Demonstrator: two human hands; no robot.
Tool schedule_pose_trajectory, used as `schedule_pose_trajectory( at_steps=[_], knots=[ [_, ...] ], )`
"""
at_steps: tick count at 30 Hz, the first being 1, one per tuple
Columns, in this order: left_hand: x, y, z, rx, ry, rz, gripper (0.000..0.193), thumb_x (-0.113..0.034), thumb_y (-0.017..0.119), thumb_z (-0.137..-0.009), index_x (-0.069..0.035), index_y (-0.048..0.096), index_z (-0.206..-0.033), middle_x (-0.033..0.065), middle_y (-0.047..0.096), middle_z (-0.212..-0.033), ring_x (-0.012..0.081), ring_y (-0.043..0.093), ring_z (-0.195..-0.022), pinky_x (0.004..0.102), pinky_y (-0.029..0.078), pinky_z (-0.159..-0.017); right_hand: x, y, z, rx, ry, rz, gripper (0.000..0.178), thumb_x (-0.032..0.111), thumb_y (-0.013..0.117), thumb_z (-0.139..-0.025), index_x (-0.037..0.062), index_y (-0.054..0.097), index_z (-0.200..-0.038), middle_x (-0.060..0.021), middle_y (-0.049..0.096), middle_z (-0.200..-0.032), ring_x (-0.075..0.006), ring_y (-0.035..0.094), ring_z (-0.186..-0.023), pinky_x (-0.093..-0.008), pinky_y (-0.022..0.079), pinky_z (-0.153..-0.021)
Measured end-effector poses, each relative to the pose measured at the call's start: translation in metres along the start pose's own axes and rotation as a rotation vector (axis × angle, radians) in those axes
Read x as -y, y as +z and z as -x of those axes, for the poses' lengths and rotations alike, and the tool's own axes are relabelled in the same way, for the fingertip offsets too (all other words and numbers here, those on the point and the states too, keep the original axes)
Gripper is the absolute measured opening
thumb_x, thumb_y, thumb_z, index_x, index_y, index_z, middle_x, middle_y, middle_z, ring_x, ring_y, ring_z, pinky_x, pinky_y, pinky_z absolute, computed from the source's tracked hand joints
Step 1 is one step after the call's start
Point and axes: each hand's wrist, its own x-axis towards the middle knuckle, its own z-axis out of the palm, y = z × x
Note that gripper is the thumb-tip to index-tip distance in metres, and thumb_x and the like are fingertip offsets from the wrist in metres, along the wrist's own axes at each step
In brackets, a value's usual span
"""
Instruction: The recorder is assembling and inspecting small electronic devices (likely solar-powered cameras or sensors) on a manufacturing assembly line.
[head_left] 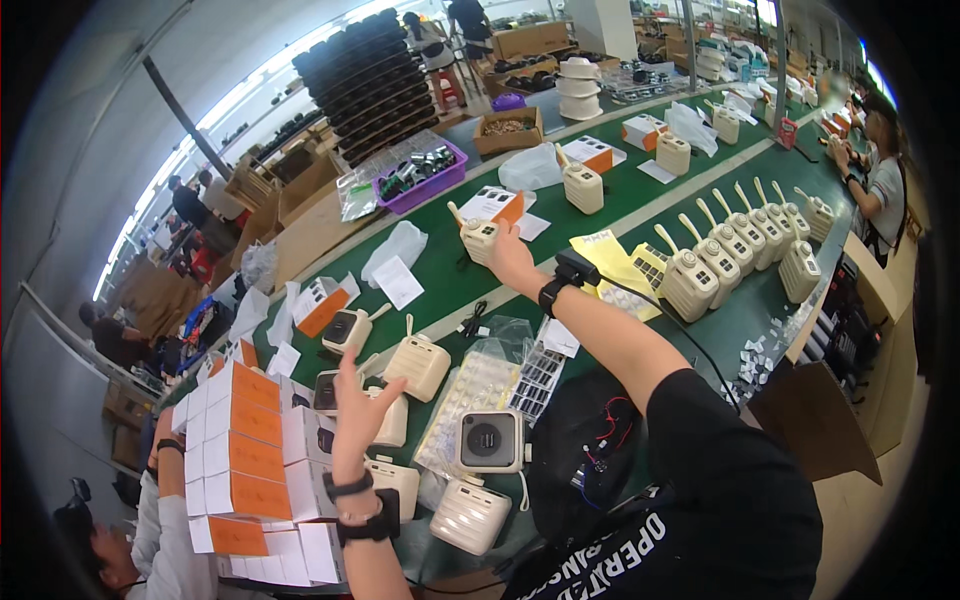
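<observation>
My right hand [512,260] reaches far over the green conveyor belt, its fingers closed round a cream boxy device with a strap loop [480,240]. Behind that device stands a white and orange carton [492,204]. My left hand [362,405] is raised with thumb and fingers apart, holding nothing. Around it are similar cream devices: one with a dark square face [347,330], and a ribbed one [418,367] just right of my fingers. Nearer to me, another dark-faced device [491,441] sits above a ribbed one [470,516].
Stacked white and orange cartons [240,440] rise at the near left beside a co-worker [170,520]. Several cream devices [690,280] stand in a row on the right. Yellow sheets [610,262] and a label sheet [542,372] lie between. A purple basket [424,180] sits beyond the belt.
</observation>
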Motion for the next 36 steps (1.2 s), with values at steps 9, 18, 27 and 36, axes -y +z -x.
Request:
schedule_pose_trajectory(
  at_steps=[9,18,27,36],
  knots=[
    [0.026,0.063,-0.061,0.306,-0.227,-0.414,0.118,-0.044,0.081,-0.042,0.001,0.022,-0.133,0.0286,0.037,-0.125,0.0393,0.033,-0.121,0.0511,0.030,-0.096,0.051,-0.058,0.050,0.196,-0.262,-0.153,0.049,0.020,0.065,-0.073,-0.0012,0.043,-0.113,-0.0213,0.045,-0.110,-0.0358,0.052,-0.095,-0.0379,0.045,-0.081],
    [-0.110,0.031,0.015,-0.417,0.229,-0.204,0.088,-0.019,0.077,-0.054,0.003,0.031,-0.125,0.0200,0.040,-0.111,0.0348,0.036,-0.106,0.0449,0.030,-0.091,0.110,-0.132,0.133,0.361,-0.174,-0.912,0.040,0.022,0.043,-0.092,0.0000,0.040,-0.126,-0.0160,0.051,-0.114,-0.0208,0.051,-0.104,-0.0311,0.042,-0.086],
    [-0.165,0.026,0.074,-0.545,0.301,0.015,0.095,-0.019,0.080,-0.055,0.002,0.025,-0.130,0.0160,0.032,-0.112,0.0295,0.032,-0.107,0.0411,0.029,-0.090,0.144,-0.174,0.181,0.111,-0.487,-0.941,0.036,0.015,0.047,-0.088,-0.0001,0.049,-0.120,-0.0160,0.049,-0.117,-0.0230,0.049,-0.106,-0.0321,0.039,-0.090],
    [-0.192,0.051,0.076,-0.510,0.353,0.018,0.088,-0.013,0.078,-0.057,0.002,0.030,-0.129,0.0166,0.036,-0.115,0.0300,0.038,-0.109,0.0387,0.031,-0.094,0.117,-0.215,0.190,0.342,-0.022,-1.245,0.044,0.018,0.048,-0.091,0.0008,0.037,-0.130,-0.0089,0.049,-0.118,-0.0130,0.049,-0.102,-0.0264,0.044,-0.085]
  ],
)
